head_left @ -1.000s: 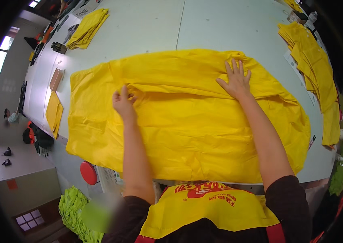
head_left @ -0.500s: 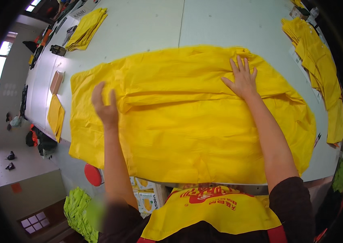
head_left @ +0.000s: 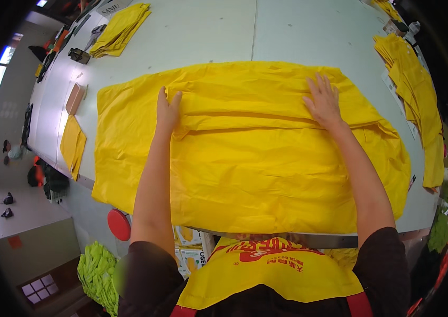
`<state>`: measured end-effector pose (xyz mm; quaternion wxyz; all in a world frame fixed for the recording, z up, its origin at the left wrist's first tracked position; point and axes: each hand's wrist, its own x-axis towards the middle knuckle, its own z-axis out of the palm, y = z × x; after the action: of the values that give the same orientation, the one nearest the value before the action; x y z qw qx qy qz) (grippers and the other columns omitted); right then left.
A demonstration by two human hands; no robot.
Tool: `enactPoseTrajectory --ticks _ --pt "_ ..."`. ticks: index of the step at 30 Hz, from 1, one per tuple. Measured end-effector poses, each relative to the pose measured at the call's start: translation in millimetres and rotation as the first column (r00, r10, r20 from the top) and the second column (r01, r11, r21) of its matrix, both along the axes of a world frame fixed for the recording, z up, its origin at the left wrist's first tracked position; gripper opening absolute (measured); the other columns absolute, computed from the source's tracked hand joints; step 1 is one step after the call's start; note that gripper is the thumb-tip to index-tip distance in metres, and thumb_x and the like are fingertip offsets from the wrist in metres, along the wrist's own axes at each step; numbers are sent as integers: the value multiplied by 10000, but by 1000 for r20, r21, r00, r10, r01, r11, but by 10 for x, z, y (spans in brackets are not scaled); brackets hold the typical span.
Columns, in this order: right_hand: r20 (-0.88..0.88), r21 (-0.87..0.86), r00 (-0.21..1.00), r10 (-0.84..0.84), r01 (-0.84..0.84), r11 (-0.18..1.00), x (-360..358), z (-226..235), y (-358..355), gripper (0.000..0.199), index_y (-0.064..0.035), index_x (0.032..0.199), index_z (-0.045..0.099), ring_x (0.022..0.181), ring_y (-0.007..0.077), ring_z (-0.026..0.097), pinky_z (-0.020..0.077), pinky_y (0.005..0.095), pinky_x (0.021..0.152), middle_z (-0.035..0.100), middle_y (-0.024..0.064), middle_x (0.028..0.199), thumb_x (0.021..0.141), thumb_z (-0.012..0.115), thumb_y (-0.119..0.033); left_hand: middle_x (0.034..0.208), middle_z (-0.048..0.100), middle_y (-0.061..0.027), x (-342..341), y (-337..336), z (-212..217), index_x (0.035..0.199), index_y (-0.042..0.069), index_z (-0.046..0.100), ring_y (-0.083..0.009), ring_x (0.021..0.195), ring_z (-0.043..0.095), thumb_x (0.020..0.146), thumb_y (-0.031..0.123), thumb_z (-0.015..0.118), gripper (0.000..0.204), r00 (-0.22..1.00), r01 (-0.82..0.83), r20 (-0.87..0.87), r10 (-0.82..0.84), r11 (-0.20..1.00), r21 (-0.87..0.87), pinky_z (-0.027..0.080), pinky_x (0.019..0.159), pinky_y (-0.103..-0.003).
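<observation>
A large piece of yellow cloth (head_left: pixel 266 179) lies across the front of the table, with creases running sideways through its middle. My right hand (head_left: pixel 323 100) rests on its upper right part, palm down, fingers apart. On the upper left part is my left hand (head_left: pixel 168 111), seen nearly edge-on, thumb and fingers apart, touching the cloth beside a raised fold. Neither hand grips anything that I can see. The cloth's near edge reaches the table's front edge, just beyond my yellow apron (head_left: pixel 271 274).
The pale table (head_left: pixel 208 37) extends behind the cloth. Stacked yellow pieces (head_left: pixel 121 29) lie far left, more yellow cloth (head_left: pixel 411 84) along the right edge. A folded yellow piece (head_left: pixel 72 145) and a pinkish box (head_left: pixel 75 99) sit left. A red stool (head_left: pixel 119 224) and lime-green cloth (head_left: pixel 97 274) are below.
My left hand has moved right and up over the cloth, closer to the raised fold. My right hand stays near the same spot. The cloth's upper right edge looks flatter.
</observation>
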<state>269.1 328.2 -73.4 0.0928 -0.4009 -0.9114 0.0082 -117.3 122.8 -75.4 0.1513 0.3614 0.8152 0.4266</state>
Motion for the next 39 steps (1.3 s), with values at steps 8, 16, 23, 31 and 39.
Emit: enactPoseTrajectory --ticks 8,16,23,31,39 --pt "-9 -116 996 89 -90 989 -433 60 192 553 -110 1347 320 1295 296 271 279 455 1018 281 132 1407 826 502 -144 1079 552 -140 -446 255 173 1279 27 395 -208 873 584 733 128 663 617 995 42 -87 -54 990 -134 481 760 -308" --pt "254 24 961 -108 106 994 -191 293 996 633 -102 1353 315 1285 289 297 279 363 1044 305 140 1400 747 471 -4 1270 458 -177 -1229 480 230 1332 81 334 -320 1223 377 668 36 561 703 759 188 -539 -365 916 -355 309 1006 -385" --pt "247 -323 952 -178 255 912 45 337 1189 480 -63 1158 495 1084 346 478 412 363 880 544 186 1126 682 531 -11 1084 570 -83 -1232 812 399 1168 171 484 -281 1093 492 707 125 608 479 768 160 -275 -578 590 -791 338 957 -424" --pt "-266 -136 958 106 -146 980 628 1180 148 268 -1 915 509 917 367 515 426 385 770 536 173 928 652 532 47 923 588 -101 -1173 -197 1004 920 57 573 -296 942 535 679 82 600 244 682 295 -461 -568 790 -537 445 773 -374" --pt "-122 -52 943 310 -318 947 1845 1204 -2070 514 -9 1098 544 1036 369 518 414 440 888 542 190 1126 604 483 117 767 580 -69 -30 -2471 1389 825 93 567 -275 760 536 521 -16 606 325 503 176 -756 -420 905 -386 423 689 -366"
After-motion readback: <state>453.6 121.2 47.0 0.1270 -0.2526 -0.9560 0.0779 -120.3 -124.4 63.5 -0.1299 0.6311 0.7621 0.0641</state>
